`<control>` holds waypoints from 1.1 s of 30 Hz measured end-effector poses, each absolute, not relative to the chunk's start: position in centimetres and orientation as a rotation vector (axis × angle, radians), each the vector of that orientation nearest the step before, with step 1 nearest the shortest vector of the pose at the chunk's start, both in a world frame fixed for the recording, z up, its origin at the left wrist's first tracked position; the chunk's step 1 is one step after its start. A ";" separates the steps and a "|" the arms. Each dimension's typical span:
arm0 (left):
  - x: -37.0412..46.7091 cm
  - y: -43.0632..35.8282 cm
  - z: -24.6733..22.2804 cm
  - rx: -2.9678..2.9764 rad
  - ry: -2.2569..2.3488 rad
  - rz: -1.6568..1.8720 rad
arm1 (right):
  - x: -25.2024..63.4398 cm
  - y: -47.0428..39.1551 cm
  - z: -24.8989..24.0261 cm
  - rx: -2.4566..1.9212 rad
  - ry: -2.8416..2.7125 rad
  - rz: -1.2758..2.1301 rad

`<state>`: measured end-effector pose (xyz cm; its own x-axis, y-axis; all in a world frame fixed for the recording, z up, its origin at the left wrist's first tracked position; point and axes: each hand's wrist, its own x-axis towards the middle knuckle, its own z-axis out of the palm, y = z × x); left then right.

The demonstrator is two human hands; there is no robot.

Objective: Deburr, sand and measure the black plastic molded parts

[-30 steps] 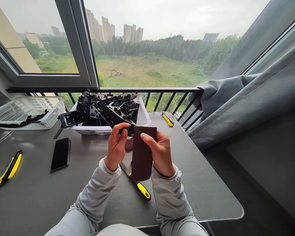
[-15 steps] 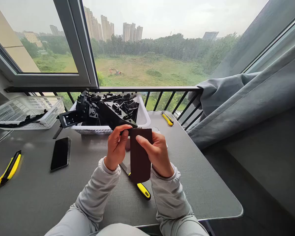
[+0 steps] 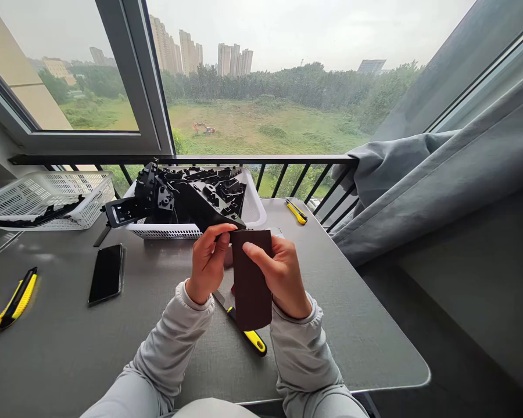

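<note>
My right hand [image 3: 285,273] is closed on a dark brown sheet of what looks like sandpaper [image 3: 253,290], its thumb flat on the near face and the fingers behind. My left hand [image 3: 208,261] pinches a black plastic part at the sheet's upper left corner; only a sliver of its edge shows, the rest hidden by fingers and sheet. Below, a knife [image 3: 255,341] with a yellow and black handle lies on the table, partly covered by the sheet. Behind my hands stands a white basket [image 3: 257,206] heaped with black plastic parts [image 3: 204,200].
On the grey table [image 3: 157,337] lie a phone [image 3: 106,273] and a yellow-black utility knife [image 3: 16,299] at left. Another utility knife [image 3: 296,211] is at the back right. A second white basket [image 3: 91,197] holds a long black strip [image 3: 41,216]. A railing [image 3: 305,158] borders the back.
Both hands and the brown sheet have shifted slightly down and to the right. Both grips look the same.
</note>
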<state>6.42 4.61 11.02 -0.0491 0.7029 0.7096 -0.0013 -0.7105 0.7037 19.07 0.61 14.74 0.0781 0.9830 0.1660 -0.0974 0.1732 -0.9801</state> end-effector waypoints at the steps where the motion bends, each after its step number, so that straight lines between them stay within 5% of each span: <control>1: 6.4 4.6 11.0 1.714 0.739 1.814 | 19.1 0.6 14.7 -1.039 -1.156 1.083; 26: 6.5 4.5 11.7 1.528 0.783 1.822 | 19.3 0.5 14.9 -1.015 -1.039 1.143; 33: 6.4 4.5 12.2 1.329 0.765 1.828 | 19.5 0.7 15.8 -0.875 -0.913 1.384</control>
